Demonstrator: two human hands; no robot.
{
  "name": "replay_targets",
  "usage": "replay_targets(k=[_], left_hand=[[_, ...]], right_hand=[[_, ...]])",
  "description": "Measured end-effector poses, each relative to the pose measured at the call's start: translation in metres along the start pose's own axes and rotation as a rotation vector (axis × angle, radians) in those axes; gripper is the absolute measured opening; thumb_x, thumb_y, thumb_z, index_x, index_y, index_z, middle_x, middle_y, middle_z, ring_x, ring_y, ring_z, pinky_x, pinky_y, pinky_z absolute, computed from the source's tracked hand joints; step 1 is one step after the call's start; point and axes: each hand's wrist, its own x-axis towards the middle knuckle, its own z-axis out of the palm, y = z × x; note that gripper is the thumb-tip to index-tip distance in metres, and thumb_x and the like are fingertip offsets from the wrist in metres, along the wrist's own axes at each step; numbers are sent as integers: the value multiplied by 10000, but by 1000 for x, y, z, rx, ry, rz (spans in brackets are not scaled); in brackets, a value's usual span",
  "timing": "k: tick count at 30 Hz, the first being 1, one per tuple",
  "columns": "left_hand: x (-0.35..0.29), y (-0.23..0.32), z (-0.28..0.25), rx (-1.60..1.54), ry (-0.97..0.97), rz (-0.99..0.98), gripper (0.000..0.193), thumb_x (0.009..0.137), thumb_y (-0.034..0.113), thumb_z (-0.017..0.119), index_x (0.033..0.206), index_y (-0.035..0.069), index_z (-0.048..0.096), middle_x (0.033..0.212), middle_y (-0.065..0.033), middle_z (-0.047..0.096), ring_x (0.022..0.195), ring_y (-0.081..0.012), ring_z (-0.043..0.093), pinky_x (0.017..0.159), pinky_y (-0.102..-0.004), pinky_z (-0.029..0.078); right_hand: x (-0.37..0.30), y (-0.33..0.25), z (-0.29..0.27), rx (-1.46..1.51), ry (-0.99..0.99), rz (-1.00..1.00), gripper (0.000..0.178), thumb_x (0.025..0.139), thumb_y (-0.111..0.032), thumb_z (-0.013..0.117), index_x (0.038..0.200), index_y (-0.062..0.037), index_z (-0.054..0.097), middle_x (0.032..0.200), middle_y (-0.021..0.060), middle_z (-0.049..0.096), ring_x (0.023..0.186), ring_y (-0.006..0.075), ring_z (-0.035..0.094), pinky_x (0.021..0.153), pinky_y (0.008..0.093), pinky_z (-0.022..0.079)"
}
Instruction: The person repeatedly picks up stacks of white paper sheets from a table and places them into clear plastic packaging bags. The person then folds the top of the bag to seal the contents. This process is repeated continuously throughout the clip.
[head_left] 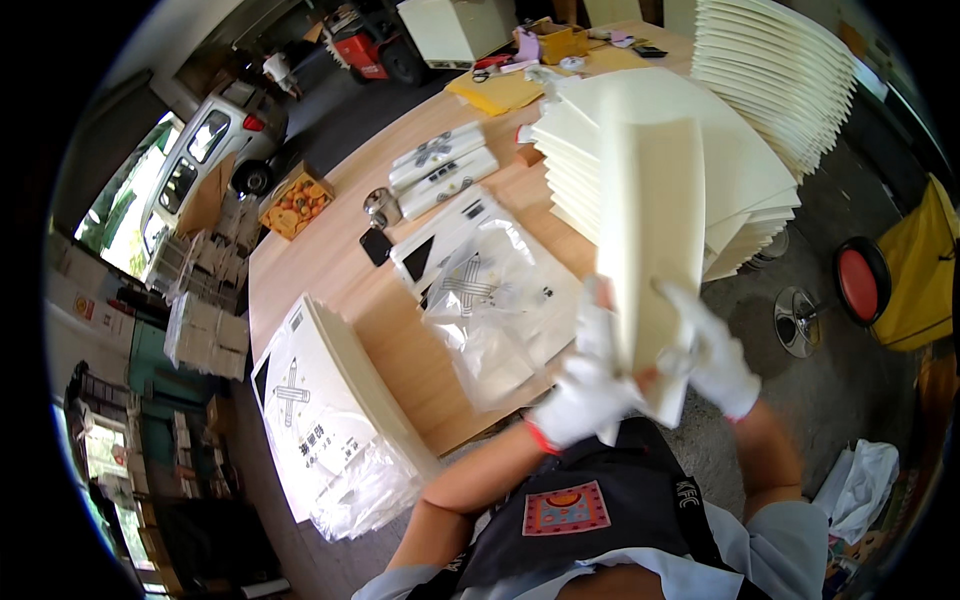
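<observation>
A bundle of cream paper sheets [660, 220], bowed lengthwise, stands on end in front of my body. Both my hands wear white gloves with a red cuff edge. My left hand [585, 390] grips the bundle's lower left side. On the lower right side my right hand [712, 350] is closed around it, slightly blurred. Behind the bundle rises a fanned pile of cream sheets [740, 170] in staggered layers. To the left of my hands lie clear plastic bags [490, 310] printed with crossed pencils, flat on the table.
A tall stack of printed bags [310, 400] sits at the table's [340, 280] left edge. Rolled white packs [440, 165], a metal cup [380, 207], a phone [376, 247] and a box of orange fruit [297, 203] are farther off. A red-seated stool [862, 285] stands right; another sheet pile [770, 75] rises behind.
</observation>
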Motion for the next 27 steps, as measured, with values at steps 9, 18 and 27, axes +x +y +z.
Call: replay_targets(k=[9, 18, 27], left_hand=[[-42, -49, -55, 480, 620, 165, 693, 621, 172, 773, 1216, -37, 485, 1273, -243, 425, 1145, -413, 449, 923, -469, 413], [-12, -98, -121, 49, 142, -137, 251, 739, -7, 534, 982, 33, 585, 694, -38, 576, 643, -94, 519, 611, -245, 449], [-60, -58, -58, 126, -128, 583, 103, 701, 117, 670, 765, 89, 595, 793, -60, 639, 944, -307, 597, 829, -421, 488]], right_hand=[[-35, 18, 17, -353, -66, -35, 429, 798, -292, 629, 1135, -34, 569, 963, 149, 635, 734, 286, 643, 644, 337, 505], [-44, 34, 49, -978, -538, -113, 214, 795, -304, 565, 775, -91, 567, 974, 72, 594, 616, 247, 637, 483, 387, 517], [11, 82, 66, 542, -642, 621, 314, 868, -210, 603, 1088, 13, 623, 924, 29, 662, 773, 78, 602, 684, 243, 487]])
